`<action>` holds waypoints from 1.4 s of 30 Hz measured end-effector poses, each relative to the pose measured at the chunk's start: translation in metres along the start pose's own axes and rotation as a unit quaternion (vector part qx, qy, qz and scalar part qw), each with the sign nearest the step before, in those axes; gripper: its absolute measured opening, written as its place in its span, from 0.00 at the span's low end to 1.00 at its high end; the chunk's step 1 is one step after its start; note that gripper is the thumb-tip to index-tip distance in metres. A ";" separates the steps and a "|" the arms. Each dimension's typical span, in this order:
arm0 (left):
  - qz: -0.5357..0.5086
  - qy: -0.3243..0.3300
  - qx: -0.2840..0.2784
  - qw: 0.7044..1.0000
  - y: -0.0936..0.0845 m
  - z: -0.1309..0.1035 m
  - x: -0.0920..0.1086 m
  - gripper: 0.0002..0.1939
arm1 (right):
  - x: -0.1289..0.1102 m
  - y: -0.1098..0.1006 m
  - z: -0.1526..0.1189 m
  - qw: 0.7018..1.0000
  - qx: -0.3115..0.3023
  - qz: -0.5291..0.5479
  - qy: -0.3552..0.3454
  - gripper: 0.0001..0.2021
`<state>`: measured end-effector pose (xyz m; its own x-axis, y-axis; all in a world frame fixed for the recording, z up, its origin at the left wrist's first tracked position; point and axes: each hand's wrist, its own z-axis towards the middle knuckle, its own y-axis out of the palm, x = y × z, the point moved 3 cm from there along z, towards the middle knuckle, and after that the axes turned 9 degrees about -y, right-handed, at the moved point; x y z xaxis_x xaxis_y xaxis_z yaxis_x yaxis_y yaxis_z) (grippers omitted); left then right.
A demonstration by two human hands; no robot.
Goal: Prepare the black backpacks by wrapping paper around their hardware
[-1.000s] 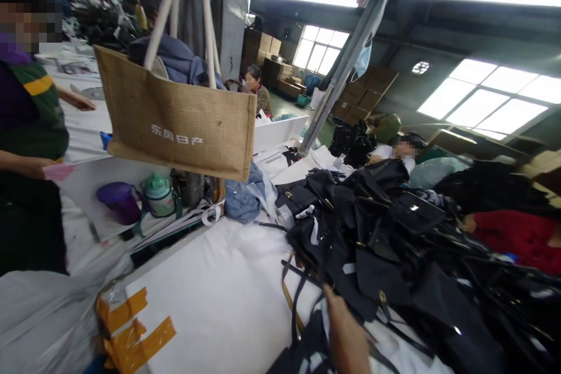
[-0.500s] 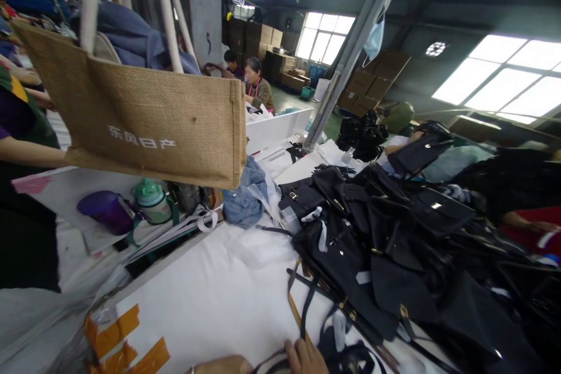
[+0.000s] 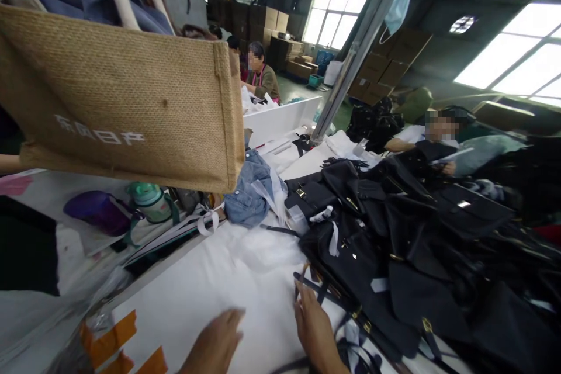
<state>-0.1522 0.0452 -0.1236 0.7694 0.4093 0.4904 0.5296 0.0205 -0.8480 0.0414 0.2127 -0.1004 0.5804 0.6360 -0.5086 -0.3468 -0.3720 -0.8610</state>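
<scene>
My left hand [image 3: 217, 339] hovers over the white-covered table [image 3: 188, 298] at the bottom centre, slightly blurred, its fingers extended and nothing in them. To its right, my right hand [image 3: 313, 321] reaches to the near edge of a heap of black bags [image 3: 363, 269], its fingers at a thin brown and black strap [image 3: 304, 280]. Whether the fingers are closed on that strap is hard to tell. More black straps [image 3: 359, 356] lie beside the right wrist.
A burlap bag [image 3: 175, 105] hangs at upper left. Below it are a purple container [image 3: 99, 210] and a green-lidded bottle [image 3: 151, 201]. Denim cloth [image 3: 249, 190] lies mid-table. A metal post [image 3: 346, 82] rises behind. A person [image 3: 440, 128] sits beyond the bags.
Both hands have come further into view; the right has moved up to the strap and the left stretches over the table. The view has shifted, and a person behind the bags now shows.
</scene>
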 end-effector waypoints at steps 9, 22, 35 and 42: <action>0.228 0.166 0.070 0.957 -0.046 0.156 0.023 0.13 | -0.035 0.043 -0.001 0.991 -0.063 0.121 0.000 0.19; -0.395 -0.106 -0.217 0.886 0.025 0.059 0.023 0.08 | -0.066 0.089 -0.049 0.656 0.058 0.675 0.333 0.29; -0.468 -0.186 -0.166 0.848 0.025 0.036 0.011 0.23 | -0.090 0.102 -0.066 0.683 0.058 0.604 0.407 0.23; -0.408 -0.163 -0.139 0.887 0.017 0.043 0.007 0.17 | -0.071 0.090 -0.080 0.701 0.096 0.580 0.404 0.21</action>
<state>-0.1525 0.0874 -0.1434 -0.0316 0.6048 0.7957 0.9656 0.2242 -0.1320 0.0278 0.0802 -0.1427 0.0277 -0.6389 -0.7688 -0.9783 -0.1754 0.1105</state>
